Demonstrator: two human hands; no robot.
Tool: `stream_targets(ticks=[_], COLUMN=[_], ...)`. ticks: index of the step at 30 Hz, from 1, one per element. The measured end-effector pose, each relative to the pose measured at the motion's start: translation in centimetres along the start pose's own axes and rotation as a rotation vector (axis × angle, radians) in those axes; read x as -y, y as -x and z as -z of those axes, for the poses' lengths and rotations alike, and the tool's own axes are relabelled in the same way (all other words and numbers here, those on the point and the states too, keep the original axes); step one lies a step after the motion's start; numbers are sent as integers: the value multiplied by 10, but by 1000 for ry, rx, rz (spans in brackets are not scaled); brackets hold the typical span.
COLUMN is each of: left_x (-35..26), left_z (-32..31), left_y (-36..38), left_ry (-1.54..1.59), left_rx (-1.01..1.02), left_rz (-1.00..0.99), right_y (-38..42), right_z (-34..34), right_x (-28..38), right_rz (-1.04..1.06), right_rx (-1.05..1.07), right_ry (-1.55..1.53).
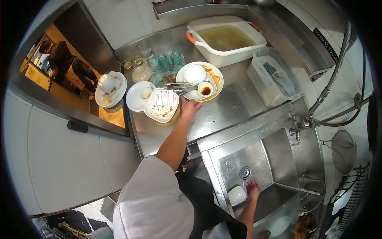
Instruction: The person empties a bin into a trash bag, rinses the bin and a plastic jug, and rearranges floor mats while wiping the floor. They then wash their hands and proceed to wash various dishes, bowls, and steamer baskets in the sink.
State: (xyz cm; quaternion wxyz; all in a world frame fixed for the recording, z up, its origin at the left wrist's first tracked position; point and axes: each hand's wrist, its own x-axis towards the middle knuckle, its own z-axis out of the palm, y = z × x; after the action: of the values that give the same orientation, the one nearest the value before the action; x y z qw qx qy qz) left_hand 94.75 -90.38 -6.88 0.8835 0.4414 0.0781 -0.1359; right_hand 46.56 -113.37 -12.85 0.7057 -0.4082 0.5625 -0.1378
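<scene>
My left hand (190, 109) is at the near rim of a soiled plate (217, 81), its fingers bent against the edge. On that plate rest a small white bowl (195, 74), a sauce cup (205, 89) with dark liquid and some metal cutlery (181, 87). Just left of the hand, a food-stained square dish (161, 113) with a paper slip (164, 97) sits on a round bamboo-coloured base. Low over the sink (248, 153), my right hand (252, 189) is open, fingers stretched out, beside a white dish (237, 195) in the basin.
A white tub (223, 53) of murky water stands at the back, with a clear plastic bin (274, 79) to its right. Stacked plates (115, 97) sit by the hatch, where another person (65, 63) bends. A spray hose (332, 75) hangs on the right.
</scene>
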Motion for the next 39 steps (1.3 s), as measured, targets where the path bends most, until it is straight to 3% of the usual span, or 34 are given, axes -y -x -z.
stream_targets(ticks=[5, 9, 12, 16, 19, 26, 29, 31, 33, 34, 35, 36, 37, 39], left_x=[11, 10, 9, 12, 27, 79, 47, 15, -46, -82, -111, -148, -160, -155], left_z=[14, -15, -25, -32, -52, -102, -112, -90, -70, -55, -47, -54, -28, 29], left_y=[-10, -22, -21, -6, 2, -13, 23, 35, 40, 20, 9, 5, -38, -104], left_ry=[100, -61, -128, -289, -248, -260, -371, -1030, -1268, -1399, -1707, -1955, -2011, -2183], left_rx=[103, -217, -337, -205, -209, 4, 119, 188, -107, -116, -381, -423, -357, 11], left_rz=[69, 65, 69, 87, 205, 218, 301, -155, -863, -1032, -963, -461, -204, -228], right_y=[18, 30, 40, 47, 49, 63, 60, 56, 57, 58, 56, 55, 55, 52], right_z=[35, 47, 53, 68, 76, 68, 66, 67, 73, 76, 76, 75, 75, 71], right_x=[-11, -17, -19, -34, -42, -30, -24, -24, -27, -27, -28, -31, -34, -39], right_rz=[-43, -40, -7, -6, -38, -24, -1, 7, 8, 3, 2, 0, -2, -2], right_rx=[-71, -100, -105, -142, -158, -152, -147, -161, -192, -200, -206, -213, -208, -201], right_ry=[-37, -53, -73, -104, -106, -86, -34, -8, 4, 17, 27, 34, 25, -2])
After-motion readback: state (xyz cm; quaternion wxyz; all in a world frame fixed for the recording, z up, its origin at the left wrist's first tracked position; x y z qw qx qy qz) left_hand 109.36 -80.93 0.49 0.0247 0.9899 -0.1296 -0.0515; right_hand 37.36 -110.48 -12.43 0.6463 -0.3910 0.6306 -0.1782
